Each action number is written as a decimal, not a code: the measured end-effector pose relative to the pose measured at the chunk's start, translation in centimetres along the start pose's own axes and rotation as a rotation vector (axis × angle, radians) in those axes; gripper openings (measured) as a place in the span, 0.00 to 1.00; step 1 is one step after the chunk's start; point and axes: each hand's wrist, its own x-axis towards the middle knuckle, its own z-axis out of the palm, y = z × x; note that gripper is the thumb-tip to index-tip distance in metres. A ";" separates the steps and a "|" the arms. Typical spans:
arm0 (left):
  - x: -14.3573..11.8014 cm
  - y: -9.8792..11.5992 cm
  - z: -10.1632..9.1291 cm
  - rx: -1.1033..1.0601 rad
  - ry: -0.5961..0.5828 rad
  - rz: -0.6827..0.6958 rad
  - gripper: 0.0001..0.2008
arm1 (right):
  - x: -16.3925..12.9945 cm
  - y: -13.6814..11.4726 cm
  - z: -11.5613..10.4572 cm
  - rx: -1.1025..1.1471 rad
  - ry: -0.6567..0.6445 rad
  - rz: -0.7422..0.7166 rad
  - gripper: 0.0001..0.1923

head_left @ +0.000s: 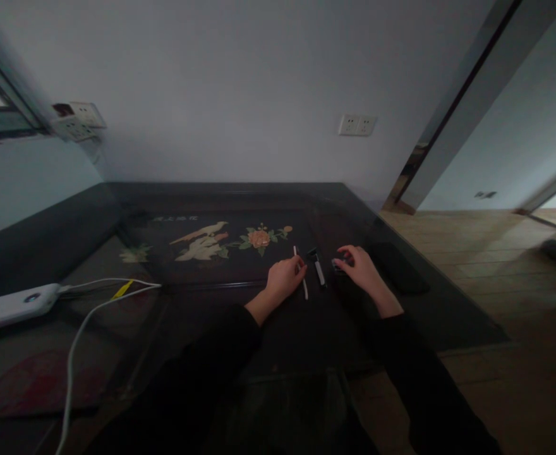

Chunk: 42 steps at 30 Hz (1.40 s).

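Note:
Near the middle of the dark table, my left hand (285,278) has its fingers curled over a thin white stick (305,289), whose two ends show above and below the fingertips. Just right of it lies a small razor (320,273) with a dark head and a pale handle, touched by neither hand. My right hand (361,268) is further right, thumb and fingers bent around a small dark, shiny object (338,266) on the tabletop. The fingers partly cover that object, and its kind cannot be made out.
A flat black rectangular object (404,268) lies right of my right hand. On the left, a white power strip (36,303) trails a white cable (74,354) with a yellow tag. The table (211,328) bears a bird-and-flower picture and meets the wall behind, which has sockets (357,125).

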 end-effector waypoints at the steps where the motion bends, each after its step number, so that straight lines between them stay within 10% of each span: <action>1: 0.0 0.0 0.0 0.000 0.000 0.002 0.12 | 0.1 0.8 -0.1 0.006 -0.009 -0.003 0.15; 17: 0.3 -0.1 0.2 -0.053 -0.019 0.021 0.08 | 0.3 1.3 1.6 0.016 -0.126 -0.084 0.21; 28: 0.3 -0.2 -0.5 -0.310 0.095 -0.084 0.08 | 0.2 0.5 0.8 0.108 0.101 -0.062 0.15; 33: -0.4 -1.2 -2.7 -0.549 0.155 -0.122 0.12 | -1.2 -4.2 -0.1 0.554 0.280 -0.096 0.15; 42: -7.1 -2.0 -3.5 -1.091 0.017 -0.005 0.32 | -3.3 -15.7 4.6 0.912 -0.251 -0.474 0.48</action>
